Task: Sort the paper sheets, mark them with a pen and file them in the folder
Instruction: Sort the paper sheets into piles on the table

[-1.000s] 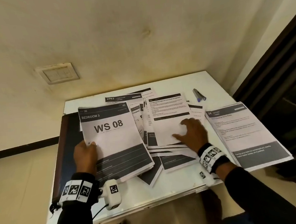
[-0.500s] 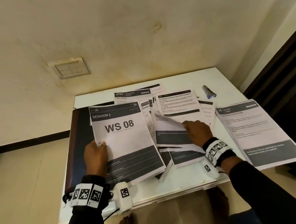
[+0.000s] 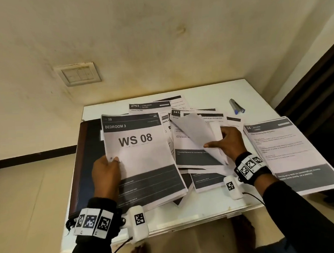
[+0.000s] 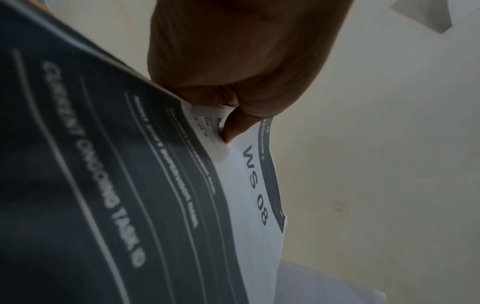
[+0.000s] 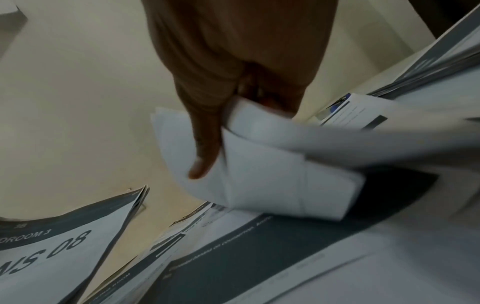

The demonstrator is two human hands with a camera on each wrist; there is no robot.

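My left hand point(image 3: 108, 169) grips the left edge of a stack of sheets headed "BEDROOM 3 / WS 08" point(image 3: 142, 157), thumb on top point(image 4: 233, 127), above the dark folder point(image 3: 85, 151) at the table's left. My right hand point(image 3: 226, 144) pinches a single sheet point(image 3: 197, 132), point(image 5: 259, 164) lifted and curled blank side up over the loose pile of sheets point(image 3: 195, 159) in the middle. A separate stack point(image 3: 289, 150) lies on the right. The pen point(image 3: 237, 106) with a blue end rests at the back right.
The white table point(image 3: 216, 207) stands in a corner against a cream wall with a switch plate point(image 3: 79, 74). A dark door frame point(image 3: 316, 89) runs along the right. The right stack overhangs the table's edge. My bare feet show below the front edge.
My right hand went from resting flat on the middle pile to pinching its top sheet and peeling it up and over. The left hand keeps its hold on the WS 08 stack.
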